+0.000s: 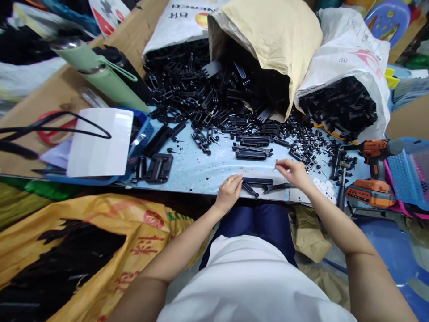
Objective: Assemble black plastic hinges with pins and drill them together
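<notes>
At the front edge of the table, my left hand [229, 193] has its fingers closed on the left end of a black plastic bar-shaped part [257, 181]. Two shorter black arms [277, 187] angle out from beneath this part, one at each side. My right hand [294, 172], held just above and right of it, pinches a small thin piece [275, 168], perhaps a screw or pin; it is too small to tell. Behind my hands lie similar black folded assemblies [253, 153]. A heap of small screws or pins with dark heads [310, 145] spreads to the right of them.
Sacks of black plastic parts [264, 31] line the table's back. An orange cordless drill [373, 172] stands at right, beside a screwdriver [342, 188] and white discs [324, 188]. A green bottle [97, 74] and a blue tray [144, 127] are left. Below left lies a yellow sack [147, 223].
</notes>
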A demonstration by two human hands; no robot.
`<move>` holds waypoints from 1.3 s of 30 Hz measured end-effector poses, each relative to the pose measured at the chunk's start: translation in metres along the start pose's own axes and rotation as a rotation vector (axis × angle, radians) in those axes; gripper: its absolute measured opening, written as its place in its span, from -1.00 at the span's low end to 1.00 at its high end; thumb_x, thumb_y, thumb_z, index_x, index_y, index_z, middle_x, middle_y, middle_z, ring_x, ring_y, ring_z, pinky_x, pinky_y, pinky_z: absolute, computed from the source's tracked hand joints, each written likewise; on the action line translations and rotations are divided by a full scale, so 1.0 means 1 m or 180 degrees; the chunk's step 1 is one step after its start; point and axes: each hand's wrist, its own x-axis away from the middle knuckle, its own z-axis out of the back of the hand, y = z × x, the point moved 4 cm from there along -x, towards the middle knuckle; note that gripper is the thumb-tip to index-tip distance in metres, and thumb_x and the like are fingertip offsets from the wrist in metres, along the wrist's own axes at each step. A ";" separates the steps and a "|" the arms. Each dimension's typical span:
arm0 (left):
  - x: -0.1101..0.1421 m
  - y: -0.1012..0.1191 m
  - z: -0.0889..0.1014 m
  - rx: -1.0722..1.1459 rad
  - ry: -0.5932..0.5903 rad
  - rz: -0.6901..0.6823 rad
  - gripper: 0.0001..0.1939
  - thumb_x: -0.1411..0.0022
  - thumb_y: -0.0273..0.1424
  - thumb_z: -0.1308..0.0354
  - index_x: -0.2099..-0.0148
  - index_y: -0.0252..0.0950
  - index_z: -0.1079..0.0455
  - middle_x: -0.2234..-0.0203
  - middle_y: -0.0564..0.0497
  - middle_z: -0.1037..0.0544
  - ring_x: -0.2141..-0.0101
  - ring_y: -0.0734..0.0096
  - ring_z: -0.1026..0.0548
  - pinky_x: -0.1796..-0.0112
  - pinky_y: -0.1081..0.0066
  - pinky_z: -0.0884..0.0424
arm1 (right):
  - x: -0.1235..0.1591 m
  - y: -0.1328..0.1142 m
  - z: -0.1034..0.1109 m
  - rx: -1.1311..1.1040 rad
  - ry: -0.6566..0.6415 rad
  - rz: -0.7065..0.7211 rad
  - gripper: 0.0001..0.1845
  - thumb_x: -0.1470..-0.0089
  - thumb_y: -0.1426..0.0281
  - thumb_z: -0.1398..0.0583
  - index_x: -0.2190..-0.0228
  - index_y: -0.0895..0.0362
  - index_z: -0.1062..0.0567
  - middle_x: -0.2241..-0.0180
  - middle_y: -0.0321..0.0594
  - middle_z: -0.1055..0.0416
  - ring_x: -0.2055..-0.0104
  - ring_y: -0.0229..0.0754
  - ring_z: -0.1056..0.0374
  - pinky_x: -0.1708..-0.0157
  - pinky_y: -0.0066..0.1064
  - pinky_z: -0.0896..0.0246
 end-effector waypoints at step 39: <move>0.010 0.138 0.064 0.2471 -0.0299 -0.1499 -0.35 -0.32 -0.07 0.50 0.39 -0.29 -0.33 0.62 0.01 -0.45 0.54 0.51 -0.43 0.48 0.49 -0.32 | 0.113 -0.097 -0.015 -0.2504 0.0943 0.2224 -0.34 -0.02 -0.20 0.23 0.40 0.05 -0.31 0.55 -0.27 -0.23 0.52 -0.24 -0.23 0.49 -0.37 -0.15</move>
